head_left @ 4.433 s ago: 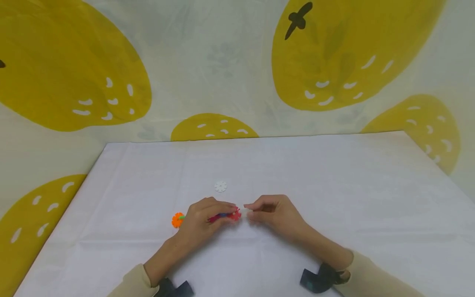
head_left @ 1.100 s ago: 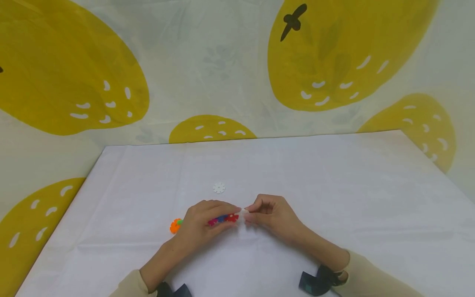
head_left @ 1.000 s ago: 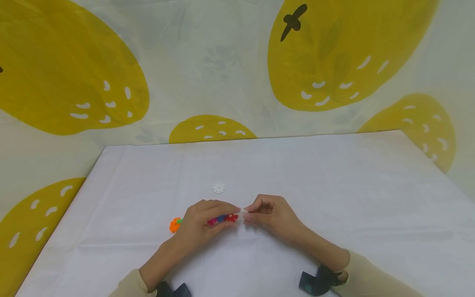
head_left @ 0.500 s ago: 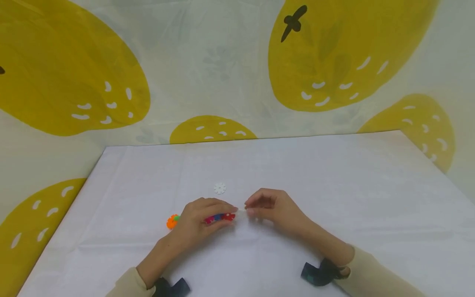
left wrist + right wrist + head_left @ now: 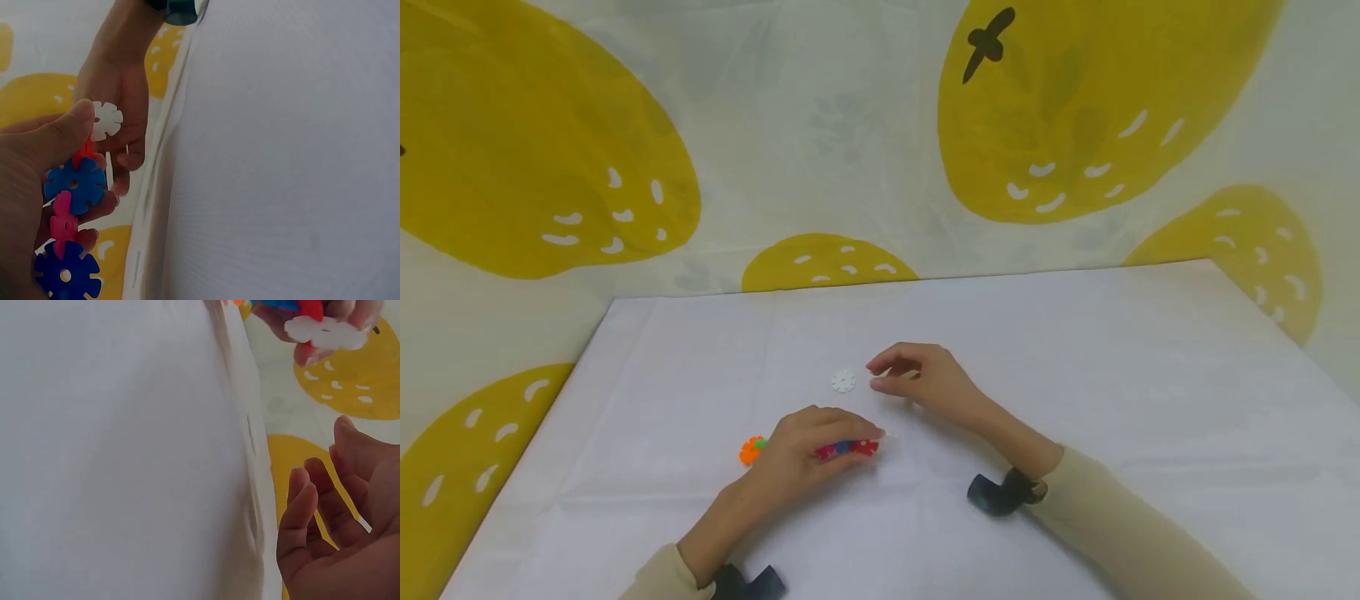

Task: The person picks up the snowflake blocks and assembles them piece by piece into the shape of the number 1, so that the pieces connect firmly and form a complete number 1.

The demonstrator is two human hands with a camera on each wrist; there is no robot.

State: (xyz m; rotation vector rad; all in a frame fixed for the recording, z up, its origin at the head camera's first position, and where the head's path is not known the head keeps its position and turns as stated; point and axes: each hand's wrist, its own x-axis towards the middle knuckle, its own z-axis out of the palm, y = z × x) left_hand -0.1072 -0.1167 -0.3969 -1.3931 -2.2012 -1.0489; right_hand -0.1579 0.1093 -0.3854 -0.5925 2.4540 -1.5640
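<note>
In the head view my left hand (image 5: pixel 797 454) grips a chain of notched plastic snowflake discs (image 5: pixel 846 447) above the cloth. An orange disc (image 5: pixel 750 452) and a bit of green stick out on the chain's left side. The left wrist view shows a dark blue disc (image 5: pixel 51 270), a pink one (image 5: pixel 70 220), a blue one (image 5: pixel 92 189), a red one and, at the end by my thumb, a white disc (image 5: pixel 110 122). My right hand (image 5: pixel 934 382) holds nothing; its fingers are loosely bent. Just left of its fingertips, a loose white disc (image 5: pixel 843 382) lies flat.
A white cloth (image 5: pixel 1112 375) covers the table, with creases across it. Behind it hangs a curtain (image 5: pixel 850 150) printed with large yellow fruit. Each wrist carries a dark strapped-on device (image 5: pixel 1000 494).
My right hand has let go of the white disc, now at the chain's end, and moved away and left towards the loose disc. The left hand keeps its grip, almost still.
</note>
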